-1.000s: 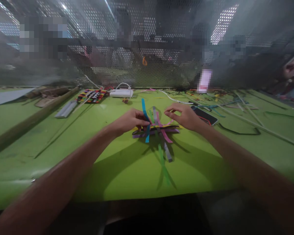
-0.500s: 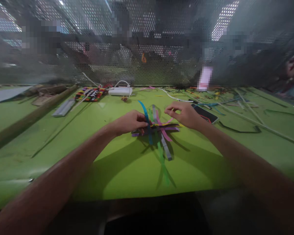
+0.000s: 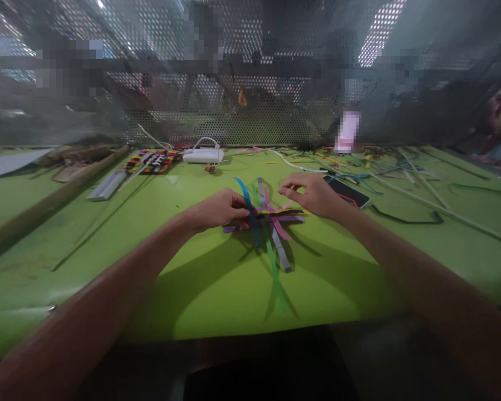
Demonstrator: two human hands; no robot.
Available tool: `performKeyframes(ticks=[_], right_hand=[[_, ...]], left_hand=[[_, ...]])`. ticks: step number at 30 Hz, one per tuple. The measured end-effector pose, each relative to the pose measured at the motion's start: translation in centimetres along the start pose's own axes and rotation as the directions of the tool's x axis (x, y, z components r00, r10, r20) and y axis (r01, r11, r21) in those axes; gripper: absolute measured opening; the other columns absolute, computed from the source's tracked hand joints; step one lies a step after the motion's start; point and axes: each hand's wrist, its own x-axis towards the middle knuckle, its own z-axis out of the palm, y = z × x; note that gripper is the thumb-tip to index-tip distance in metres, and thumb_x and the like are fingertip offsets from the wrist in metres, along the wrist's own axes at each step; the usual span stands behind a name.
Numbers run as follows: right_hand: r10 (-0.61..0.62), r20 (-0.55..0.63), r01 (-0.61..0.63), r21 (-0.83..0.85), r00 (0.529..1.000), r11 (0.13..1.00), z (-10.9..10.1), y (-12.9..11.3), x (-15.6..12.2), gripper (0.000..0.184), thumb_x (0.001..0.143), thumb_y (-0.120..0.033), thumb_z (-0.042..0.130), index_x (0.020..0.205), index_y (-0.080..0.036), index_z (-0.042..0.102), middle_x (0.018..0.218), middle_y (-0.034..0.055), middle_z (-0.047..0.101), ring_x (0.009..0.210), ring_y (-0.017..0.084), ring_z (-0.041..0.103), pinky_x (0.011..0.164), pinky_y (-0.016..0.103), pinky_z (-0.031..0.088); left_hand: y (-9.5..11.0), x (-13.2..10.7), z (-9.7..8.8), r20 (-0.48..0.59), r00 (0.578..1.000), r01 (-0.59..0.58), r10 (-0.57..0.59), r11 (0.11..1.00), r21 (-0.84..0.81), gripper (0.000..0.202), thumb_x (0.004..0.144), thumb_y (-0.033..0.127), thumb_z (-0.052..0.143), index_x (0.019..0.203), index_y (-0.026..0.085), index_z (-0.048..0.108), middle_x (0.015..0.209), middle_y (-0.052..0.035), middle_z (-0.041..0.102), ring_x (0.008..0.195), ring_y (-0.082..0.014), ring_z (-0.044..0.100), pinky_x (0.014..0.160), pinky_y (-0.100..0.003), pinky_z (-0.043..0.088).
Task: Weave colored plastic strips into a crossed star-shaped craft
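My left hand (image 3: 229, 210) is closed on the left side of a bundle of crossed plastic strips (image 3: 269, 214), pinching it beside an upright blue strip (image 3: 247, 199). From the crossing, purple, yellow-and-black, grey, green and pink ends fan out over the table. A long green strip (image 3: 274, 266) and a grey strip (image 3: 281, 250) point toward me. Raised just right of the crossing, my right hand (image 3: 307, 192) has thumb and forefinger pinched together. A thin pink strip (image 3: 288, 205) rises from the bundle toward these fingers; its end is hidden.
The green table (image 3: 229, 301) holds a phone (image 3: 350, 194) by my right wrist. At the back are a white power bank-like box (image 3: 202, 155), a colourful woven piece (image 3: 152, 161) and scattered strips (image 3: 367, 175). A wooden pole (image 3: 58, 200) lies left; a perforated screen (image 3: 217, 111) stands behind.
The view has shifted very slightly. Both hands keep nearly the same places and grips, and the strips lie almost as before.
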Motion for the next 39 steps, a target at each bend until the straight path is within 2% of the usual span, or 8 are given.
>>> performKeyframes(ticks=[14,17,23,30,32,35,37,39], right_hand=[[-0.004,-0.005,0.004,0.054,1.000,0.999,0.3,-0.8,-0.1,0.038,0.105,-0.054,0.071,0.093,-0.020,0.084,0.092,0.0092,0.083,0.082,0.023,0.072,0.080,0.037,0.056],[0.029,-0.001,-0.029,0.167,1.000,0.985,0.5,-1.7,-0.2,0.037,0.103,-0.055,0.075,0.098,-0.020,0.085,0.096,0.0086,0.084,0.088,0.024,0.074,0.082,0.037,0.058],[0.073,0.126,-0.124,0.464,0.989,0.877,1.9,-4.2,-0.2,0.041,0.098,-0.055,0.082,0.122,-0.022,0.084,0.116,0.0087,0.083,0.102,0.024,0.076,0.087,0.036,0.064],[0.162,0.026,-0.151,0.518,0.987,0.842,2.5,-4.9,0.0,0.033,0.093,-0.051,0.085,0.103,-0.020,0.080,0.102,0.0069,0.079,0.096,0.023,0.072,0.086,0.036,0.062],[0.222,-0.005,-0.181,0.558,0.975,0.810,1.7,-4.9,0.0,0.034,0.096,-0.054,0.082,0.101,-0.021,0.075,0.097,0.0057,0.076,0.090,0.021,0.070,0.082,0.035,0.061],[0.304,-0.025,-0.224,0.618,0.952,0.754,-0.7,-5.1,0.1,0.032,0.101,-0.053,0.076,0.097,-0.024,0.065,0.095,0.0053,0.070,0.085,0.020,0.069,0.077,0.036,0.060],[0.326,-0.020,-0.228,0.673,0.945,0.703,-2.7,-5.2,0.1,0.027,0.102,-0.046,0.074,0.094,-0.025,0.060,0.092,0.0047,0.066,0.081,0.020,0.066,0.074,0.035,0.058],[0.328,-0.011,-0.209,0.749,0.945,0.629,-4.5,-5.1,0.1,0.022,0.100,-0.037,0.074,0.091,-0.025,0.059,0.088,0.0034,0.062,0.075,0.017,0.059,0.070,0.033,0.054]], left_hand=[[1.6,-0.9,0.9,-0.111,0.985,-0.130,0.133,0.991,0.032,0.016,0.087,0.019,0.070,0.087,0.017,0.086,0.078,-0.0029,0.082,0.066,-0.0153,0.074,0.068,-0.025,0.062],[1.9,-1.2,1.5,-0.101,0.982,-0.161,0.163,0.987,0.028,0.014,0.086,0.021,0.071,0.087,0.016,0.085,0.079,-0.0029,0.081,0.066,-0.0146,0.071,0.067,-0.024,0.060],[1.6,-1.1,3.1,-0.177,0.964,-0.195,0.196,0.981,0.020,0.015,0.090,0.027,0.073,0.083,0.015,0.080,0.075,-0.0028,0.077,0.066,-0.0140,0.068,0.066,-0.025,0.057],[2.0,-1.5,4.5,-0.161,0.946,-0.290,0.281,0.956,-0.035,0.034,0.095,0.047,0.080,0.098,0.014,0.085,0.086,-0.0071,0.083,0.075,-0.0185,0.074,0.075,-0.031,0.065],[1.8,-1.5,4.4,-0.229,0.920,-0.309,0.317,0.948,0.071,0.033,0.099,0.045,0.077,0.105,0.014,0.086,0.090,-0.0083,0.084,0.077,-0.0189,0.075,0.075,-0.031,0.065],[0.8,-1.0,3.9,-0.325,0.814,-0.365,0.482,0.859,0.360,0.024,0.103,0.035,0.073,0.102,0.015,0.087,0.096,-0.0097,0.085,0.081,-0.0191,0.075,0.078,-0.031,0.063],[-0.2,-0.4,3.6,-0.284,0.744,-0.406,0.604,0.747,0.527,0.022,0.106,0.030,0.070,0.102,0.017,0.086,0.102,-0.0113,0.085,0.091,-0.0217,0.076,0.087,-0.034,0.064],[-0.9,0.1,3.6,-0.178,0.718,-0.444,0.672,0.641,0.627,0.022,0.109,0.028,0.068,0.114,0.018,0.087,0.115,-0.0133,0.084,0.109,-0.0262,0.076,0.099,-0.040,0.065]])
